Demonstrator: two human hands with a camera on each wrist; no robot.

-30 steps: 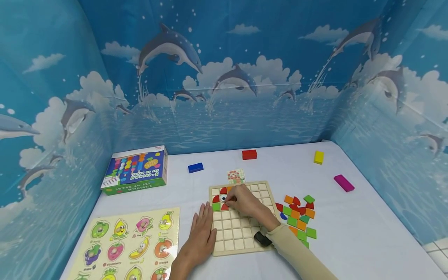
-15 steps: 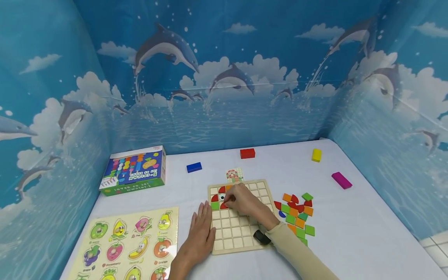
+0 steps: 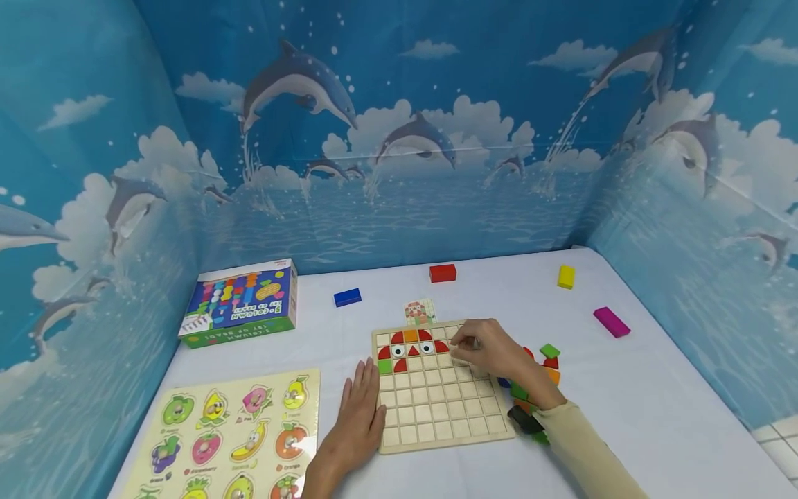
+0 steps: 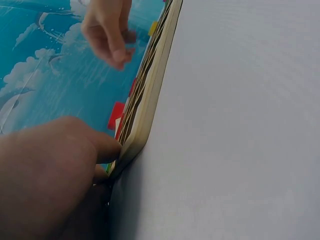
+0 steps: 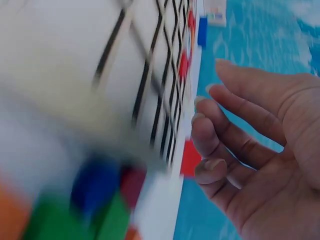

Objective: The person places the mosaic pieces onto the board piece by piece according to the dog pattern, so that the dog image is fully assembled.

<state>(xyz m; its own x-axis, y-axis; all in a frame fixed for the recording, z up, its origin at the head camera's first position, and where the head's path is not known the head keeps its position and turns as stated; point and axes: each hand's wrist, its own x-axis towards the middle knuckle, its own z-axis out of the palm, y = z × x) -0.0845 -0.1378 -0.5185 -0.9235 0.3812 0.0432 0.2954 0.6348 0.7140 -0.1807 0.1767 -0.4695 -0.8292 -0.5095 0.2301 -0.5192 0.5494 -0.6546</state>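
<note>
While the left hand (image 3: pixel 358 416) lies flat against the near left edge of the wooden grid board (image 3: pixel 439 402), fingers straight and together, the right hand (image 3: pixel 492 350) hovers over the board's far right corner (fingers loosely curled, holding nothing), beside the loose coloured tiles (image 3: pixel 548 360).

Staged play booth: dolphin-printed backdrop walls (image 3: pixel 399 138) enclose a white-covered table (image 3: pixel 623 416) bearing a fruit puzzle (image 3: pixel 231 433) and bead-toy box (image 3: pixel 240 303).
</note>
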